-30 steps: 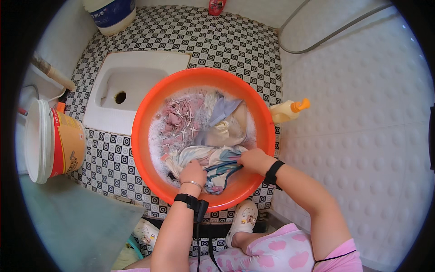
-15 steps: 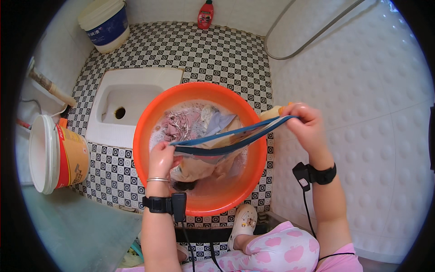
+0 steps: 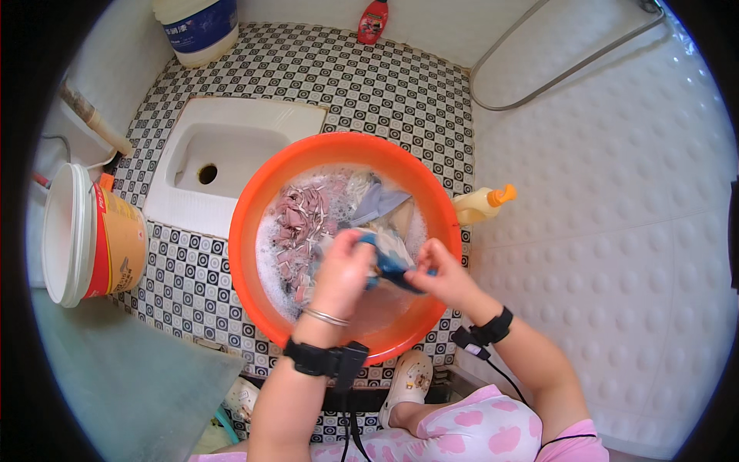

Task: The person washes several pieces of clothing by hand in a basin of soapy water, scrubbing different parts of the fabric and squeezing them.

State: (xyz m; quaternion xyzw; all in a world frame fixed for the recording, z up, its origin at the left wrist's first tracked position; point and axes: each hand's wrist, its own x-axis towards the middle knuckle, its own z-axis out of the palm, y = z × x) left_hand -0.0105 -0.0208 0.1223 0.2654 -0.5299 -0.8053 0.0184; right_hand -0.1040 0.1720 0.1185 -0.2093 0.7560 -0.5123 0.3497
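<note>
An orange basin [image 3: 254, 231] stands on the black-and-white tiled floor, filled with soapy water and several soaked clothes, among them a pink patterned piece [image 3: 296, 223] and a grey piece [image 3: 379, 202]. Over the basin's near half, my left hand [image 3: 342, 266] and my right hand [image 3: 443, 273] are close together. Both grip a bunched wet garment [image 3: 391, 258], blue and white, between them. Each wrist wears a black band with a cable.
A white squat toilet pan [image 3: 231, 154] lies behind the basin. An orange-and-white bucket [image 3: 88, 235] stands at the left, a yellow bottle with orange cap [image 3: 481, 204] by the right wall, a red bottle [image 3: 373, 19] and a large white jug [image 3: 196, 27] at the back. My white sandal [image 3: 408, 381] sits below the basin.
Half a second ago my hands held the garment stretched wide above the basin. Now they have come together low over the water, with the garment bunched between them.
</note>
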